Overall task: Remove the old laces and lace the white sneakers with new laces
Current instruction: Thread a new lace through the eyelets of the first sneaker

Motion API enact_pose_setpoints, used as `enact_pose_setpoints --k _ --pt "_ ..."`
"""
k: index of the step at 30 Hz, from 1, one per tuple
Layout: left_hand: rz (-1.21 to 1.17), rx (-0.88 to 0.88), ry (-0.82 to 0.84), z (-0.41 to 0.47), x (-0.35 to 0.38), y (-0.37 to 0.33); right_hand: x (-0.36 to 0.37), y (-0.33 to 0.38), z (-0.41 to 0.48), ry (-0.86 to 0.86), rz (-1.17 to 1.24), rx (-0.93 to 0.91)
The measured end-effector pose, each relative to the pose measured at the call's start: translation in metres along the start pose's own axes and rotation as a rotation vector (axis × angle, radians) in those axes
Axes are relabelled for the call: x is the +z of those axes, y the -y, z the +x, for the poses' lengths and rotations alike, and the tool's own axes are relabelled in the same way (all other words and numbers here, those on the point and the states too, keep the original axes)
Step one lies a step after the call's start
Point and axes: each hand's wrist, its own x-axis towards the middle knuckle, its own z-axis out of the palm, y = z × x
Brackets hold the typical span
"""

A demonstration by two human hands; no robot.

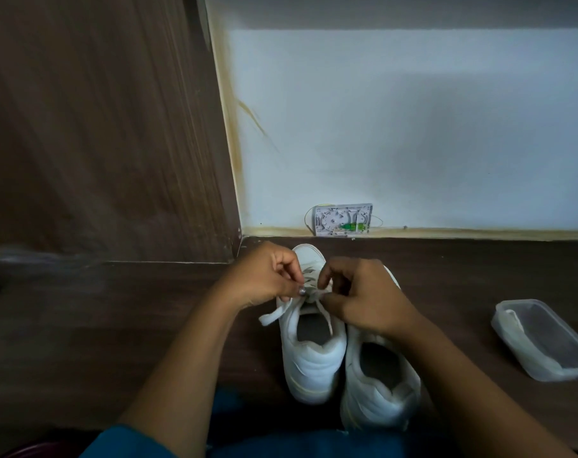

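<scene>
Sneakers on dark wood, white wall, left hand and right hand pinching lace

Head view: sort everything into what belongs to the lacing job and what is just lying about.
Job in hand:
- laced sneaker
- other sneaker
- lace, pinched by the left hand and the right hand

Lying about:
- plastic tub, untouched, contents unclear
- wall box

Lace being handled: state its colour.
The lace is white, matching the sneaker; the head view shows it best.
</scene>
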Motion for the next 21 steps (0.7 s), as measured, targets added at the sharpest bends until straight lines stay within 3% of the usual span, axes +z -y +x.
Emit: enact_pose_setpoints --k 7,10,12,16,21 --pt "-0.098 0.03 0.06 -0.001 0.002 -0.004 0.013 -0.002 -0.001 -0.039 -0.131 -0.17" --pt "-0.14 0.049 0.013 -0.001 0.001 -0.003 0.012 -0.005 -0.003 -0.053 -0.113 -0.147" --pt "-0.052 0.083 -0.022 0.001 0.003 -0.002 0.009 -0.006 -0.003 -0.067 -0.061 -0.102" --pt "0.41 0.132 0.013 0.005 0.013 0.0 0.007 -0.008 -0.003 -0.101 0.016 -0.008" --pt "0.43 0.159 -0.094 0.01 0.018 0.003 0.012 -0.012 -0.001 -0.136 0.017 0.016"
